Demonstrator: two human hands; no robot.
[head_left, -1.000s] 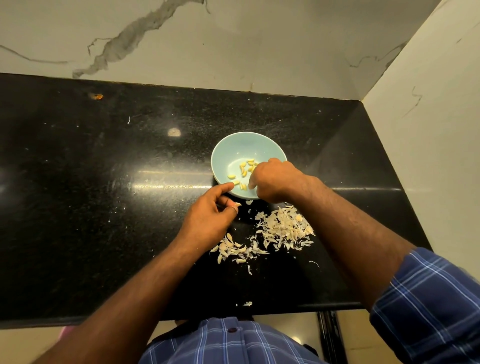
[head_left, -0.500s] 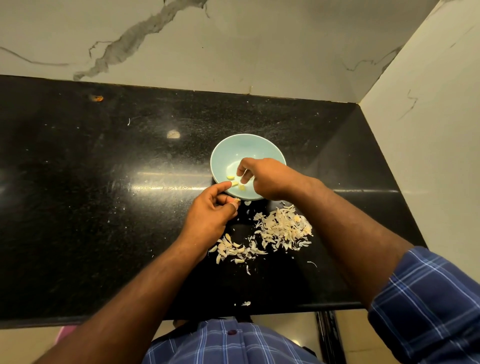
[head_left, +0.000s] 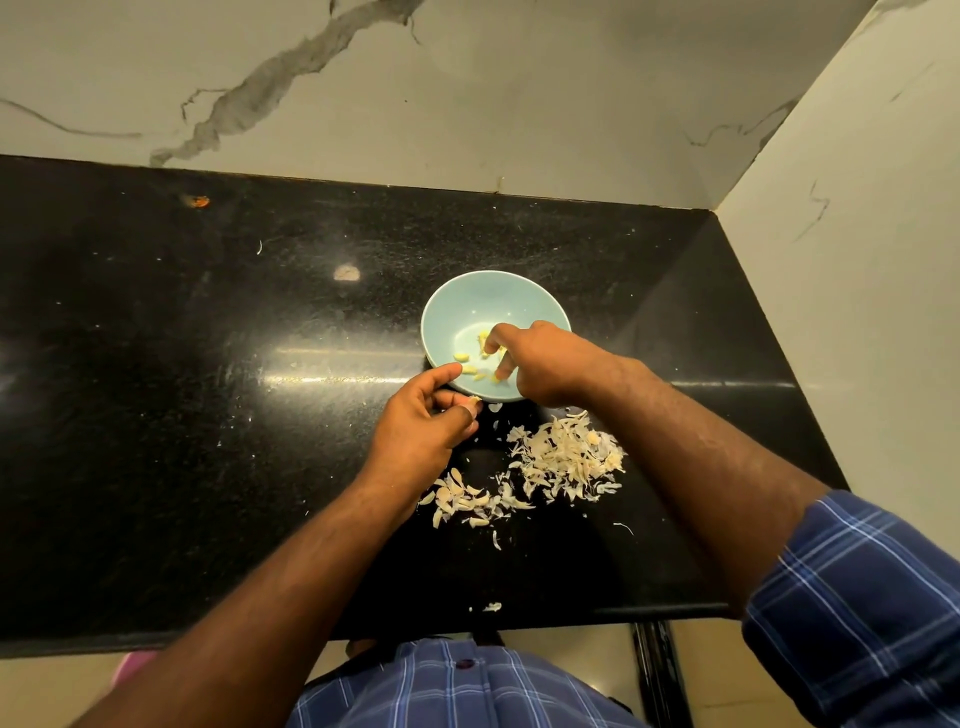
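A garlic clove (head_left: 474, 400) is being pinched between the thumb and curled fingers of the left hand (head_left: 423, 421), with only its pale tip being shown past the knuckles (how much skin is left on it cannot be told). Just beyond that pinch, the near rim of a pale blue bowl (head_left: 467, 301) is being met, or very nearly met, by the outstretched forefinger. Inside the bowl, just past the pinch and a little to its right, a few peeled cloves (head_left: 461, 357) are being hovered over by the right hand (head_left: 540, 364), whose fingers are being held spread and loose, with nothing seen in them. On the near side of the pinch, a pile of skins (head_left: 566, 457) and a smaller heap (head_left: 465, 501) of pale pieces are being left on the black counter (head_left: 208, 364). A stray scrap (head_left: 492, 606) is lying nearer the counter's edge. As a judgement, the likeliest slip is that the small, smooth clove is being gripped by too little of its surface. If it is squeezed hard while the skin is being worked, it could be shot out onto the counter or among the skins. The light bowl could also be nudged or tipped by the forefinger at its rim while the other hand is being drawn out. Skin flakes could be carried in among the peeled cloves.
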